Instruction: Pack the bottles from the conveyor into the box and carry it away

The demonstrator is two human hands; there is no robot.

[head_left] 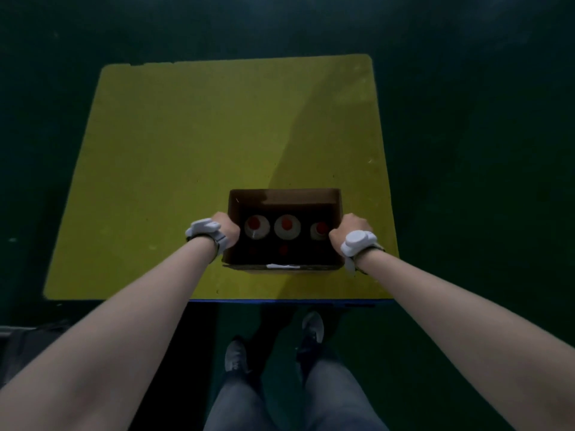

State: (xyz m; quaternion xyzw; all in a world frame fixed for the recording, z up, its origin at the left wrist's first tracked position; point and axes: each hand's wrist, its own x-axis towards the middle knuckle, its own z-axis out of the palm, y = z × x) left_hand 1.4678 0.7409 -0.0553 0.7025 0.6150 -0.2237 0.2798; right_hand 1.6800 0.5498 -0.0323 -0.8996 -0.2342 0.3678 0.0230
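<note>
An open brown cardboard box sits over the near part of a yellow pad. Inside it stand white bottles with red caps; three show in the far row, and dimmer red caps show in the shadowed near row. My left hand grips the box's left wall. My right hand grips the right wall. Both wrists carry white bands. I cannot tell whether the box rests on the pad or hangs just above it.
The yellow pad lies on a dark green floor, with a blue strip along its near edge. My feet in grey shoes stand just before that edge. A dark object sits at the lower left.
</note>
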